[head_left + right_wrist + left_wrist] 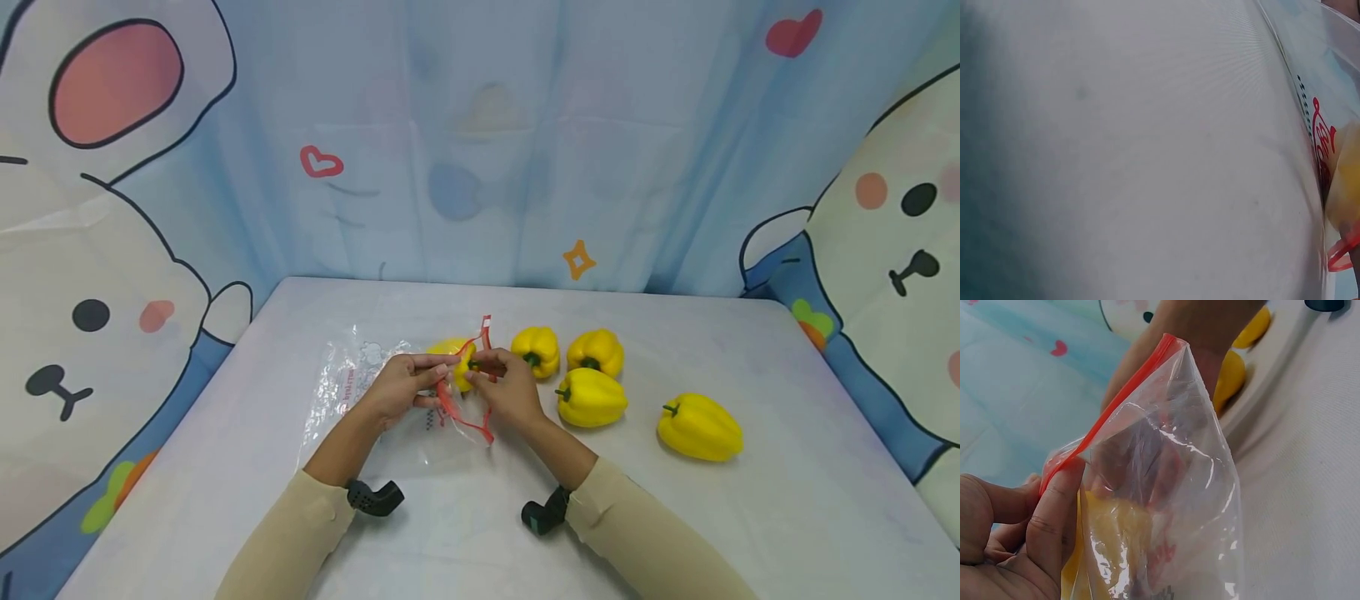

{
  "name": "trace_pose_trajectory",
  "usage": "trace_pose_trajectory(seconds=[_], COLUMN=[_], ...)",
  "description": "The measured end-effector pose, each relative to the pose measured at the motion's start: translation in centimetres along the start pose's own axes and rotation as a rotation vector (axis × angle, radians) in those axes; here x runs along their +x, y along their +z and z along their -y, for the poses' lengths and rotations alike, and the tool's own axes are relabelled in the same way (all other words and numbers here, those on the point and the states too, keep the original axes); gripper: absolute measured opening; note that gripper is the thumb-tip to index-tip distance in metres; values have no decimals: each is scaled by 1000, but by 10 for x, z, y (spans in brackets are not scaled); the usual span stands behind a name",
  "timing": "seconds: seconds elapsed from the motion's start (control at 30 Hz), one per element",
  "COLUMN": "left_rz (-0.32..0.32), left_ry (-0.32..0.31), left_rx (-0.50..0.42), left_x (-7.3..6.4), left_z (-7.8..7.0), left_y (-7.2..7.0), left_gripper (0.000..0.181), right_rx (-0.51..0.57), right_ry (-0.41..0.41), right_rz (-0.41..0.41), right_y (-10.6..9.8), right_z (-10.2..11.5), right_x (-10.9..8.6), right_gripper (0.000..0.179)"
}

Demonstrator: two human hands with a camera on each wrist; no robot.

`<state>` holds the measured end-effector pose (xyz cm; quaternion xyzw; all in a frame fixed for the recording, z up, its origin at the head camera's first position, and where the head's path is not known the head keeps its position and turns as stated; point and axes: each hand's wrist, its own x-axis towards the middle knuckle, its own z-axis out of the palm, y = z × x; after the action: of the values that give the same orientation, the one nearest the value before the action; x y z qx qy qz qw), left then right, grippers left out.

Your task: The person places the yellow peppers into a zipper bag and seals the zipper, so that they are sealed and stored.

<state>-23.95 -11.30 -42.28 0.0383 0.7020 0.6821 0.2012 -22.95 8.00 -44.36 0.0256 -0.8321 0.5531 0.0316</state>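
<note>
A clear zip bag (330,417) with a red zip edge lies to the left and stands open between the hands. My left hand (401,387) pinches the red zip edge (1125,387), thumb and finger on it. At the bag's mouth, my right hand (513,387) holds a yellow bell pepper (465,368) near its green stem. Through the clear plastic, yellow (1119,537) shows in the left wrist view. Another yellow bell pepper (446,345) shows behind the left fingers. The right wrist view catches only the bag's printed side (1322,137) at its right edge.
Right of the hands, three yellow bell peppers (592,397) sit grouped on the white table (465,533). A single yellow bell pepper (701,427) lies farther right. A blue cartoon curtain (480,208) hangs behind the table.
</note>
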Motion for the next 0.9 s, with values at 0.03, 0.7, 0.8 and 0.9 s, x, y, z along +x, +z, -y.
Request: trace_pose_trajectory(seconds=[0.03,0.7,0.8,0.9], left_rz=[0,-38,-39,-38], left_ry=[1,-31,-39,-43], left_rx=[-5,4,1,0], left_x=[0,0,-1,-1], left_z=[0,-3,-3,-3], left_y=[0,2,2,2], left_gripper=[32,30,30,30], right_rx=[-3,55,19,-92], right_ry=[0,-38,-94,-158], right_rz=[1,46,24,-13], right_y=[1,-75,-93,-106], right_z=[0,44,45,36], right_x=[0,-49,-61,-70], right_gripper=[30,26,26,25])
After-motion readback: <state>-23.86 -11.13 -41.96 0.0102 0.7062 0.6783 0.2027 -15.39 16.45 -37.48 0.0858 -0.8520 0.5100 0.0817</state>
